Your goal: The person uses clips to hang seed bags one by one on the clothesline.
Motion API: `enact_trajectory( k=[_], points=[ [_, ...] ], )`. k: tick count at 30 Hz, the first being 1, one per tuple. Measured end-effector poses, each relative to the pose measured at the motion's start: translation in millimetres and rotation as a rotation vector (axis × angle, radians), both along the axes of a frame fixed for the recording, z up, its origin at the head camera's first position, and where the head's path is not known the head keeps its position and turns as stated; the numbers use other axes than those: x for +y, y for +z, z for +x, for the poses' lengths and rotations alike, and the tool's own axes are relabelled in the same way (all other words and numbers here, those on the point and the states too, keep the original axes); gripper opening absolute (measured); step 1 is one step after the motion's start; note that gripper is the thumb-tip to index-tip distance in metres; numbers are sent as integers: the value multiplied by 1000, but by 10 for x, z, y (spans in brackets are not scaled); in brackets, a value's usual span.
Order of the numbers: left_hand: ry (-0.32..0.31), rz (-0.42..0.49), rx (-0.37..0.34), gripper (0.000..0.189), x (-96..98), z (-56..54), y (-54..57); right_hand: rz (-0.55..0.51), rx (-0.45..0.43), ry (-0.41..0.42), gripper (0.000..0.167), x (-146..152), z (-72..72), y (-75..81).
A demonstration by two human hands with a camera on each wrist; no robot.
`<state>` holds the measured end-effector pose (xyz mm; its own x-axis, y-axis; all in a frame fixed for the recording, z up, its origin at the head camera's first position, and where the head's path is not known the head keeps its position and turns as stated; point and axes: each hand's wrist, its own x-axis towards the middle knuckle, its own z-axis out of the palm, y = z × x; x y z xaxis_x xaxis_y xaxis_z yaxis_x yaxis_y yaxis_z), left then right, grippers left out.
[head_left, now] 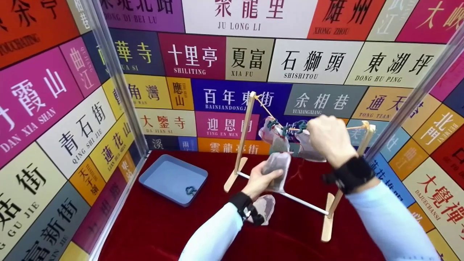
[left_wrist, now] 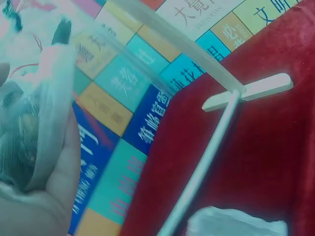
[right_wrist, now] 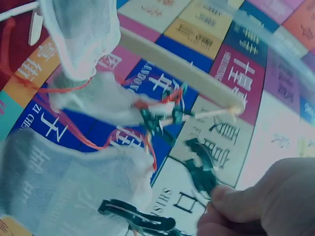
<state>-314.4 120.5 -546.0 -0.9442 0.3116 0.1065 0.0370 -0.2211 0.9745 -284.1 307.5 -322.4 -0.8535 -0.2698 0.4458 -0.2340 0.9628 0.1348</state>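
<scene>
My left hand [head_left: 255, 180] grips a whitish mesh drawstring pouch [head_left: 278, 165], thumb across its front, just below the cord of a small wooden rack [head_left: 246, 134]. In the right wrist view, my right hand [right_wrist: 266, 201] pinches a dark green clip [right_wrist: 201, 169] between thumb and fingertips, beside the cord. Another green clip [right_wrist: 138, 216] sits at the top of a hanging mesh pouch [right_wrist: 74, 182]. A further pouch [head_left: 276, 139] hangs at the cord's left part, with green clips and red drawstrings around it. The right hand partly hides the cord in the head view.
A blue-grey tray [head_left: 163, 177] stands at the left with a green clip [head_left: 190, 190] in it. Another mesh pouch [head_left: 267, 207] lies on the red cloth [head_left: 156, 232] below my left wrist. The rack's white crossbar [head_left: 304, 203] runs low between wooden feet. Sign-covered panels stand behind.
</scene>
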Motion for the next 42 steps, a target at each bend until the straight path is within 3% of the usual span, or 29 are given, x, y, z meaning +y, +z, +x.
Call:
enact_trajectory(
  k=[5,10,17,26,29,33,38,42],
  points=[
    [49,-82,121,34,130,-28,220,9,-80,-58,18,42,-294,57],
    [102,-166,175,30,177,-65,333,39,-184,-75,15,54,-418,86],
    [130,-213,163,31,124,-158,414,74,-314,15,10,77,-414,209],
    [18,-318,308,31,105,-227,581,169,-329,62,11,37,-421,212],
    [25,-370,336,30,123,-236,642,209,-329,66,12,-2,-420,217],
    [59,-365,316,34,162,-248,702,233,-337,78,13,-43,-418,215],
    [54,-342,300,33,179,-255,731,211,-342,85,10,-23,-408,184],
    [59,-349,302,34,155,-258,704,171,-327,103,23,4,-387,129]
  ],
)
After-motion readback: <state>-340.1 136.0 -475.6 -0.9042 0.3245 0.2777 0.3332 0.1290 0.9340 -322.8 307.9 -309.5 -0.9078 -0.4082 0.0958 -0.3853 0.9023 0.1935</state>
